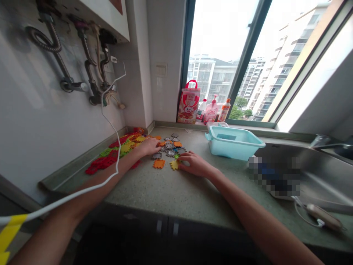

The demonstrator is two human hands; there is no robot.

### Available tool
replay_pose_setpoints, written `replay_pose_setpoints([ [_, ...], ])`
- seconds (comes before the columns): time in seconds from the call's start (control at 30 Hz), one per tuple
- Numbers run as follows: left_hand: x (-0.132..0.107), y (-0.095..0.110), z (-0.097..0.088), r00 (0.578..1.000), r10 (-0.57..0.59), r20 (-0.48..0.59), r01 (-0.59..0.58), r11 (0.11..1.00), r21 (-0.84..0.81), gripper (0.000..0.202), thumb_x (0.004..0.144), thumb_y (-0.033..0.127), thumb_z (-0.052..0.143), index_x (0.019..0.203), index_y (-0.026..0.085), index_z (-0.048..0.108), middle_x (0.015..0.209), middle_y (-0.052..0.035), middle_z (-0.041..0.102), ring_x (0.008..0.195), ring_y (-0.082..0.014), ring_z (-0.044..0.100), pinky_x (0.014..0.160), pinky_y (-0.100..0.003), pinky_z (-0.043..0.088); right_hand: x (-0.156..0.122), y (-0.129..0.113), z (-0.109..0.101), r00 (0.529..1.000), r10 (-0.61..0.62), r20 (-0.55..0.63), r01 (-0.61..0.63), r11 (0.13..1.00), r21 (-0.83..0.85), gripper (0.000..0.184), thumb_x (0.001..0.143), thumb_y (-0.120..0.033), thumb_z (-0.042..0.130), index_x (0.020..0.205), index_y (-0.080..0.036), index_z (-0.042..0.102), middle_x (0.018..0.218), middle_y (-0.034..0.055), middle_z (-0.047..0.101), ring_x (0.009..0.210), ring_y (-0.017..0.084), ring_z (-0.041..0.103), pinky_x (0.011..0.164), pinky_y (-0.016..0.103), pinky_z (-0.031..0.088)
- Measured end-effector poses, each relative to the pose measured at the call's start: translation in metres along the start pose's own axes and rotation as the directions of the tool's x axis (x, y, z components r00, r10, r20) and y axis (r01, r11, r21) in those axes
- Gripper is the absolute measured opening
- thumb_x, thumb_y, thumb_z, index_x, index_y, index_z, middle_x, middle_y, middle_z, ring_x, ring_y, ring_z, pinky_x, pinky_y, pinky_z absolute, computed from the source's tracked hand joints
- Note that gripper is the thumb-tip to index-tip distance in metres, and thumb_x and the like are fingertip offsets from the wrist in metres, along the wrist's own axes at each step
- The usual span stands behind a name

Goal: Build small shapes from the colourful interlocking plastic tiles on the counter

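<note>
My right hand (194,164) rests low over the counter, thumb and fingers closed on the edge of a yellow toothed puzzle piece (174,165). At the left side of a pile of grey puzzle pieces (170,146) is my left hand (149,147), its fingers drawn together at an orange puzzle piece (161,144); part of the grip is hidden. Between my hands and nearer to me lies a separate orange square piece (159,163). A small green piece (176,156) sits just above the yellow one. Another orange piece (178,144) lies on the pile.
Red pieces (102,163) and yellow-green ones heap along the left wall. A white cable (118,147) hangs across my left forearm. At right stand a light-blue plastic basin (234,147) and a steel sink (325,165). Bottles (211,110) and a red-pink bag (189,105) line the windowsill.
</note>
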State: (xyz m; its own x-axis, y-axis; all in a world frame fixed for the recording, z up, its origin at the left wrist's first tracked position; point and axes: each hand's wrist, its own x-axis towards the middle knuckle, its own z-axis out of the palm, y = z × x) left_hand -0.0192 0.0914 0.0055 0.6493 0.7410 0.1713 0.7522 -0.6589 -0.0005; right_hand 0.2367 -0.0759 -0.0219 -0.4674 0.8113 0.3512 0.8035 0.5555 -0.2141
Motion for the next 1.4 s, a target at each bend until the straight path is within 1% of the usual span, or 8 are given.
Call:
replay_pose_setpoints([
  [0.17,-0.007,0.008,0.016,0.993,0.076,-0.087,-0.088,0.986,-0.144,0.052,0.096,0.043,0.055,0.140,0.019,0.064,0.144,-0.0117,0.063,0.127,-0.0278,0.063,0.112,-0.036,0.048,-0.002,0.015,-0.008,0.998,0.064,-0.010,-0.064,0.998,-0.026,0.026,0.098,-0.042,0.069,0.116,-0.025,0.079,0.118,0.0083,0.077,0.111,0.025,0.069,0.101,0.038,0.051],
  [0.33,-0.005,-0.014,0.009,0.983,0.084,-0.165,-0.115,0.976,-0.183,0.048,0.097,0.036,0.051,0.140,0.021,0.065,0.145,-0.0074,0.064,0.127,-0.0259,0.062,0.116,-0.037,0.044,-0.003,0.027,-0.007,0.967,0.211,-0.142,-0.222,0.973,-0.066,0.033,0.104,-0.043,0.058,0.127,-0.025,0.075,0.129,0.0110,0.073,0.118,0.027,0.068,0.105,0.041,0.051],
  [0.57,-0.003,-0.031,0.007,0.994,0.108,-0.029,-0.109,0.993,-0.053,0.054,0.092,0.070,0.054,0.112,0.026,0.080,0.111,-0.0089,0.079,0.107,-0.0292,0.070,0.102,-0.038,0.048,-0.006,0.043,-0.006,0.946,0.307,-0.104,-0.315,0.947,-0.068,0.034,0.106,-0.044,0.053,0.110,-0.022,0.079,0.116,0.0105,0.077,0.107,0.025,0.070,0.098,0.034,0.051],
  [0.7,-0.003,-0.031,0.003,0.993,0.121,-0.007,-0.121,0.991,-0.057,0.053,0.087,0.069,0.061,0.107,0.024,0.080,0.102,-0.0066,0.080,0.094,-0.0260,0.072,0.090,-0.033,0.050,-0.007,0.049,-0.009,0.929,0.355,-0.103,-0.365,0.924,-0.109,0.035,0.104,-0.046,0.056,0.099,-0.019,0.078,0.100,0.0096,0.078,0.092,0.023,0.071,0.083,0.029,0.049],
  [0.83,-0.008,-0.032,-0.014,0.994,0.083,-0.073,-0.086,0.996,-0.036,0.054,0.081,0.064,0.067,0.112,0.021,0.080,0.109,-0.0075,0.080,0.101,-0.0272,0.071,0.095,-0.034,0.050,-0.008,0.056,-0.007,0.926,0.360,-0.113,-0.372,0.922,-0.109,0.022,0.098,-0.034,0.063,0.093,-0.018,0.077,0.096,0.0080,0.078,0.087,0.021,0.070,0.079,0.027,0.046],
  [1.0,-0.018,-0.032,-0.030,0.967,0.249,0.062,-0.220,0.928,-0.300,0.051,0.082,0.064,0.067,0.113,0.026,0.081,0.115,-0.0038,0.079,0.102,-0.0224,0.072,0.089,-0.027,0.053,-0.009,0.061,-0.006,0.904,0.414,-0.111,-0.422,0.905,-0.063,0.018,0.094,-0.033,0.067,0.090,-0.019,0.077,0.089,0.0060,0.078,0.079,0.020,0.068,0.072,0.026,0.045],
  [1.17,-0.017,-0.031,-0.022,0.929,0.295,0.224,-0.186,0.894,-0.407,0.055,0.075,0.061,0.077,0.115,0.024,0.080,0.103,-0.0011,0.080,0.088,-0.0195,0.071,0.075,-0.024,0.052,-0.009,0.063,-0.006,0.866,0.476,-0.153,-0.473,0.879,0.058,0.022,0.086,-0.032,0.076,0.103,-0.018,0.077,0.096,0.0059,0.079,0.084,0.020,0.071,0.076,0.026,0.049],
  [1.4,-0.014,-0.029,-0.016,0.916,0.309,0.255,-0.188,0.893,-0.408,0.057,0.076,0.060,0.076,0.112,0.015,0.079,0.095,-0.0057,0.079,0.081,-0.0195,0.069,0.069,-0.026,0.048,-0.009,0.067,-0.002,0.883,0.434,-0.178,-0.415,0.899,0.138,0.035,0.080,-0.023,0.077,0.115,-0.022,0.075,0.107,0.0036,0.079,0.092,0.020,0.073,0.085,0.028,0.054],
])
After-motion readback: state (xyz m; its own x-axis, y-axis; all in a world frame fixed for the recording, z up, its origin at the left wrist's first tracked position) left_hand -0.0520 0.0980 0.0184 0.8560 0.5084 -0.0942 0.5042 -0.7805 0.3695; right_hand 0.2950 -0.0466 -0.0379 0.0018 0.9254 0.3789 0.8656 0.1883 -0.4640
